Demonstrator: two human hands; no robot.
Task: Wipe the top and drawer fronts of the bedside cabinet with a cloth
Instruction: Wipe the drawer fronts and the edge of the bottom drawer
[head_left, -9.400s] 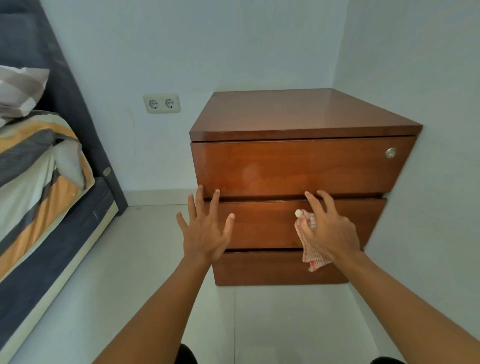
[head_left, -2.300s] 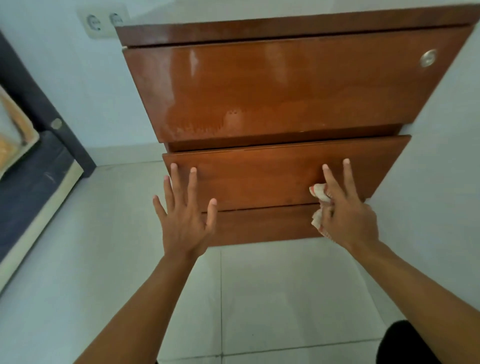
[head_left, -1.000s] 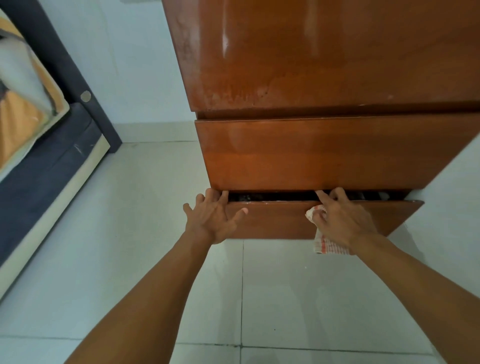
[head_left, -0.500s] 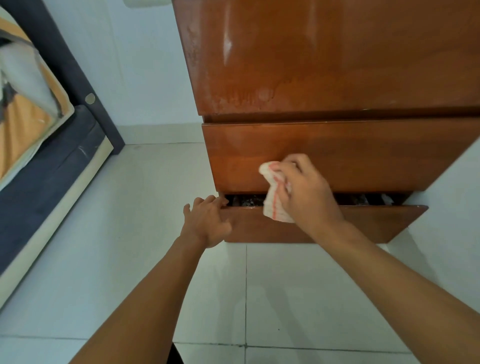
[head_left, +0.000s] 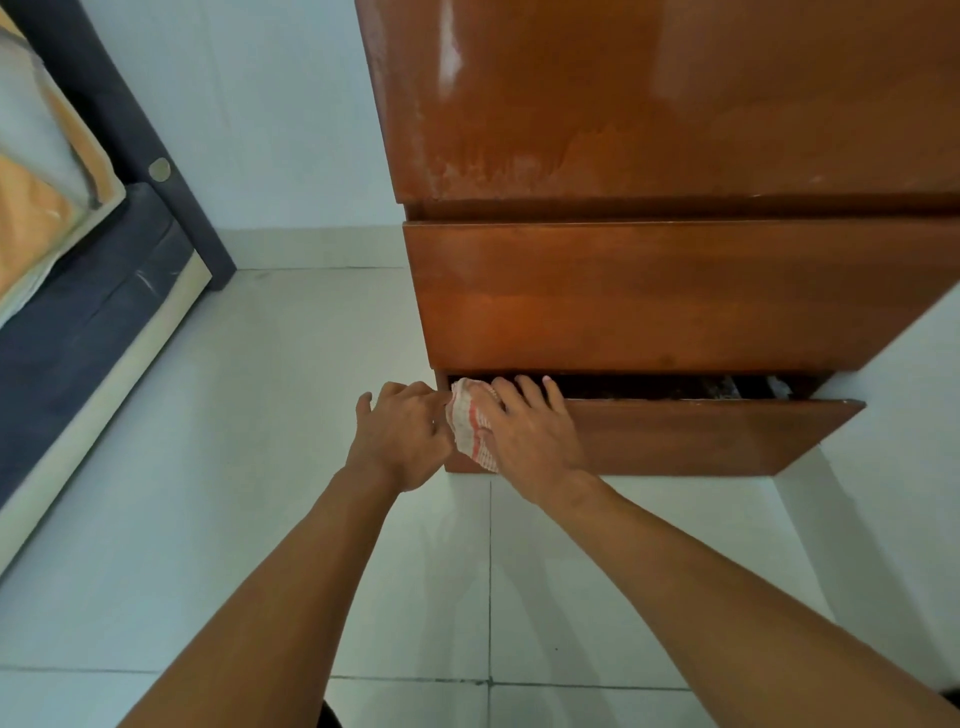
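— Three drawer fronts show on the bedside cabinet (head_left: 675, 104). Which one is being worked?

— The bottom drawer front (head_left: 701, 436), nearest the floor (head_left: 260, 467). It stands pulled out a little, with a dark gap above its top edge, under the middle drawer front (head_left: 675, 296).

— And the hands?

— Both are at its left end, close together. The left hand (head_left: 402, 441) has its fingers curled at the left corner of that front, gripping it there. I judge that it steadies the drawer. The right hand (head_left: 530, 436) lies just to the right, its fingers stretched fairly straight with the tips over the top edge, pressing the cloth (head_left: 467, 426) against the wood.

— Where exactly is the cloth?

— It is bunched under the right palm at the front's top left corner, white with red stripes, between the two hands.

— So what does the next stroke turn on?

— The front's long axis runs left to right, and nearly all of it lies to the right of the fingers. The right hand is nearer that stretch, so a sweep rightward along the axis looks like the natural move.
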